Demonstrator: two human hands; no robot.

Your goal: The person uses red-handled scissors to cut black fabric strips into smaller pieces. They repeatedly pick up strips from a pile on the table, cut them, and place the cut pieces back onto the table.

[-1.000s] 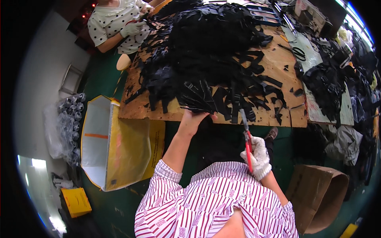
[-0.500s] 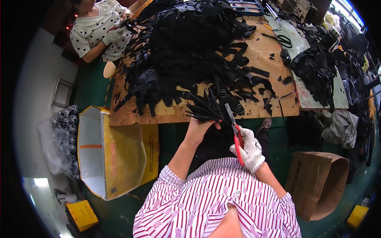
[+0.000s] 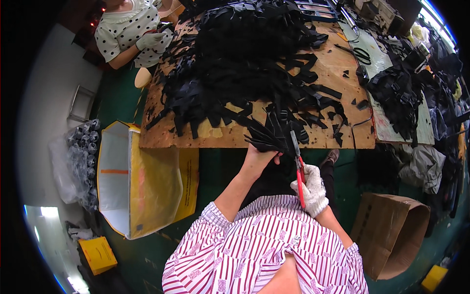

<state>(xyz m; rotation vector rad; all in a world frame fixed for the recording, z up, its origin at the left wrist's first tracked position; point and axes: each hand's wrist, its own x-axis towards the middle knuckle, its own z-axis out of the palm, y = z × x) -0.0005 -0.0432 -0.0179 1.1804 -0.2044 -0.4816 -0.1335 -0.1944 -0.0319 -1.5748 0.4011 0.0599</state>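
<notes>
My bare left hand (image 3: pixel 258 162) is closed around a fanned bundle of black webbing straps (image 3: pixel 267 138), just off the front edge of the wooden table (image 3: pixel 360 136). Its fingers are partly hidden under the straps. To its right, my right hand (image 3: pixel 312 191), in a white knit glove, grips red-handled shears (image 3: pixel 300 177). Their metal blades point up and away, close beside the bundle. Whether the blades touch a strap I cannot tell. Behind both hands a large heap of black straps (image 3: pixel 240 63) covers much of the table.
Across the table's left corner stands a person in a dotted top, a gloved hand (image 3: pixel 149 41) holding a tool. Black-handled scissors (image 3: pixel 361 55) lie at the far right. A yellow-and-white bin (image 3: pixel 155 183) stands left below the table, a cardboard box (image 3: pixel 379 235) at right.
The whole view has shifted slightly, so the table sits further right. My hands keep nearly the same hold and spacing. The other person's gloved hand has moved a little.
</notes>
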